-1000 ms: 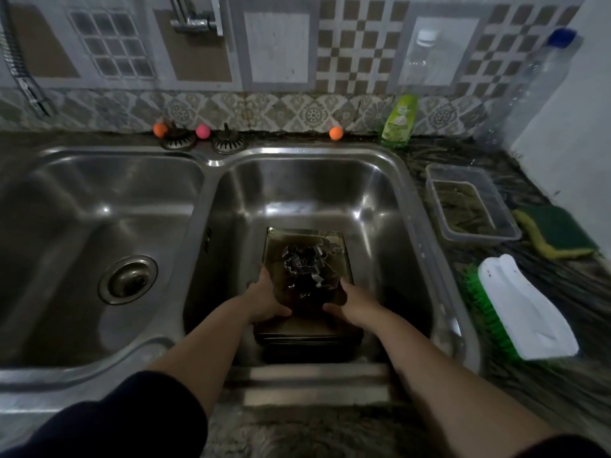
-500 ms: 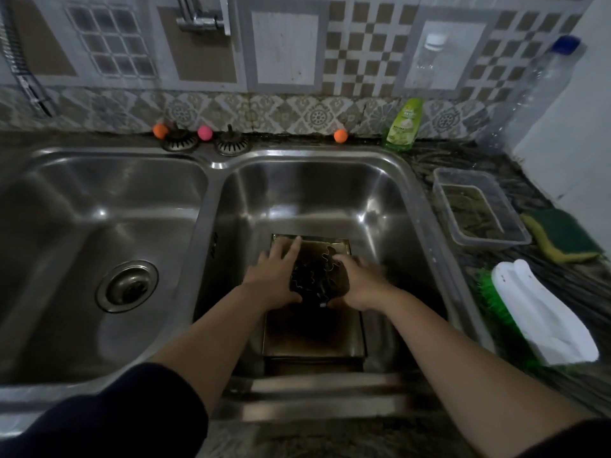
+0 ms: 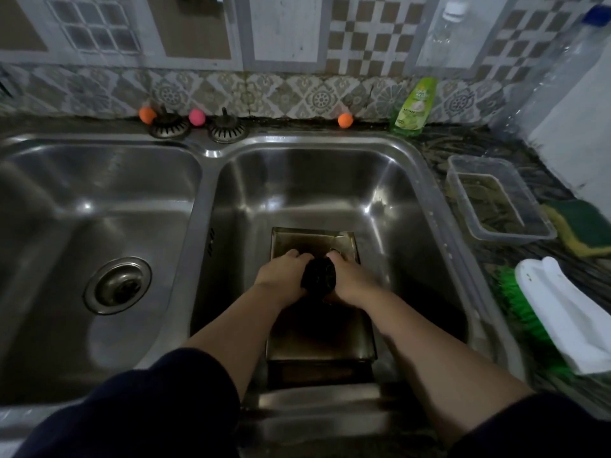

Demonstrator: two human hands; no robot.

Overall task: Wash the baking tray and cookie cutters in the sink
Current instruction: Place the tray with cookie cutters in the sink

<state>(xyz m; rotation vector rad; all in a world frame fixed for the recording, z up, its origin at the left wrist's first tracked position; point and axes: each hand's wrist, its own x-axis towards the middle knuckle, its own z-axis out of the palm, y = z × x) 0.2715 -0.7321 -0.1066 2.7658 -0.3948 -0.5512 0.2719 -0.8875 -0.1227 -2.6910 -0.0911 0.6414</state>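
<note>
Head view looks down into the right basin of a double sink (image 3: 426, 180), where the baking tray (image 3: 317, 335) lies flat on the basin floor at 6 o'clock of the bowl, likely set there so water and soap stay contained. Both hands meet over the tray's far half: the left hand (image 3: 281, 279) and right hand (image 3: 350, 280) cup a dark clump between them, probably the cookie cutters (image 3: 319, 280) gathered up to clear the tray for scrubbing; each grip looks closed around that clump, though detail is murky. On the worktop at 3 o'clock wait a clear tub (image 3: 496, 200), a sponge (image 3: 585, 226) and a green-bristled brush (image 3: 562, 312), kept within reach. At 1 o'clock stands a green soap bottle (image 3: 413, 107); only "AROMA" reads on its label.
</note>
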